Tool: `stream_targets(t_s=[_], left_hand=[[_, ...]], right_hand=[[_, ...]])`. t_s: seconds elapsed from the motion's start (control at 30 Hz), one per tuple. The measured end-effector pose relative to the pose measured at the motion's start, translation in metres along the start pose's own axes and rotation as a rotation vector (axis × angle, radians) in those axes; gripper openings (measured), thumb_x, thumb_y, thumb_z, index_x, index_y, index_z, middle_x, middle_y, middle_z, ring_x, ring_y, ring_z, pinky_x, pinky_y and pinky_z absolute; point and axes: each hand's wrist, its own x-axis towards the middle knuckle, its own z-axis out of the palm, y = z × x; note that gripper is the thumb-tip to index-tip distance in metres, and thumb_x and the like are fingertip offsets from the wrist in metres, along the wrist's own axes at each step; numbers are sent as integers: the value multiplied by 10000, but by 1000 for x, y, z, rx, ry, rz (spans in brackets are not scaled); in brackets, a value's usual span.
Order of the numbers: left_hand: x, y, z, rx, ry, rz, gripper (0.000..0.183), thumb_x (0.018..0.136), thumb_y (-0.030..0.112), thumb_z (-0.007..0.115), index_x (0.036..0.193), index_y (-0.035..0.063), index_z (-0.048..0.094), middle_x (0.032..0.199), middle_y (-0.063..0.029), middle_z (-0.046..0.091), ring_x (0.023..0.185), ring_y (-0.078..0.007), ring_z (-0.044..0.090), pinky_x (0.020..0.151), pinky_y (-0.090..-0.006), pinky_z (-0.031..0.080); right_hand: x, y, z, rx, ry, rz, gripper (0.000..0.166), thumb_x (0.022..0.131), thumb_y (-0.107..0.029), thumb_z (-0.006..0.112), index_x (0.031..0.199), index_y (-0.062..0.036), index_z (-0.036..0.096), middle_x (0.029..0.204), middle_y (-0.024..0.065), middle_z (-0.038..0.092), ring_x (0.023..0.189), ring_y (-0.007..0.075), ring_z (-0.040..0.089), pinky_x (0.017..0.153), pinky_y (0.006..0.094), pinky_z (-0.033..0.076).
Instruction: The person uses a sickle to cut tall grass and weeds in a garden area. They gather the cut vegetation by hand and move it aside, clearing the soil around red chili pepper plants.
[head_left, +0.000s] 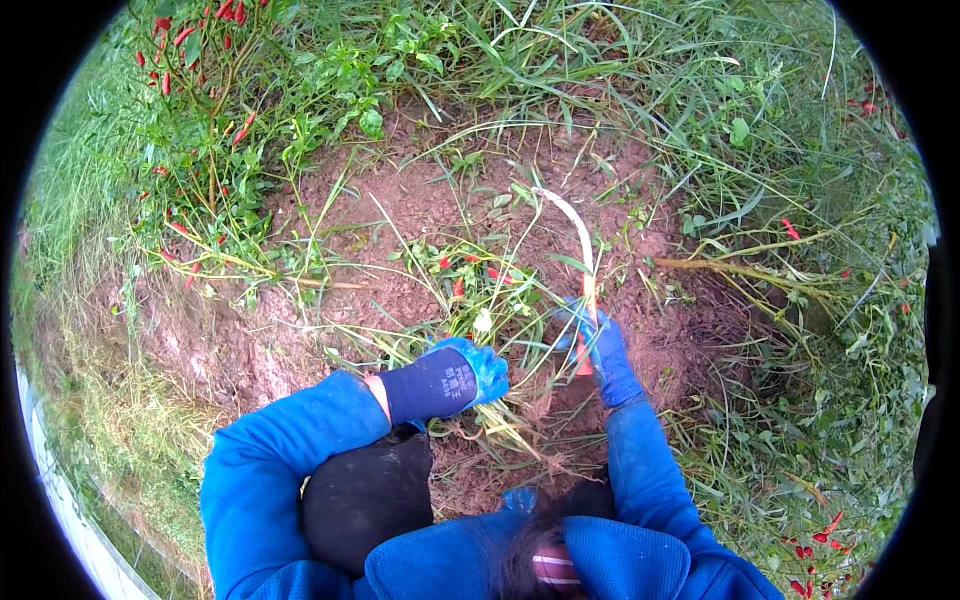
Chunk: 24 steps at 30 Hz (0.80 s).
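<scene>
My left hand (471, 375), in a blue coated work glove, is closed around a bundle of pulled grass and weeds (499, 424). Roots hang from the lower end of the bundle, and its leafy tops spread away from me with a few red chili peppers (501, 276) among them. In my right hand (600, 349), also gloved, is the orange handle of a sickle (581, 232). The pale curved blade points away from me and bends left at its tip, above the bare soil. Grass blades lie between my two hands.
A chili pepper plant (214, 127) with red fruit stands at the upper left. Brownish soil (375, 187) lies ahead. An uprooted or fallen branch (712, 264) reaches right into dense grass. More red peppers (806, 551) lie at the lower right; pale sheeting (64, 487) edges the lower left.
</scene>
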Motion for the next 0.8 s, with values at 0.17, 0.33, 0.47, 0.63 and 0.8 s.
stream_targets(t_s=[0.17,0.33,0.47,0.63,0.8], left_hand=[[0,5,7,-41,34,125,143,746,158,603,888,154,588,854,-23,551,815,-210,600,591,-360,490],[-1,6,6,-32,10,122,116,741,161,604,856,147,593,832,-23,556,803,-217,601,594,-359,494],[-27,-19,-11,-89,88,-52,96,752,150,598,842,118,601,816,-49,583,761,-256,615,609,-376,499],[-163,-51,-36,115,293,-628,114,793,95,609,897,49,613,834,-147,600,788,-352,596,670,-449,473],[-393,55,-4,495,402,-1514,453,758,61,651,1190,-32,549,1175,-242,580,1106,-425,534,945,-452,440]], right_hand=[[1,12,46,5,27,17,237,890,-292,677,991,-96,590,652,-15,533,462,117,538,403,268,450],[26,-2,67,186,143,-71,178,886,-238,681,958,-107,585,659,-21,544,440,105,503,380,250,401],[37,-9,42,479,79,-90,197,896,-215,658,1054,-124,583,743,18,603,552,130,560,463,258,452],[34,-37,30,467,256,-222,204,893,-167,656,1068,-101,576,782,55,626,588,157,580,509,301,492],[35,-43,13,423,303,-302,204,912,-130,615,1105,-68,595,825,62,645,583,148,589,517,276,498]])
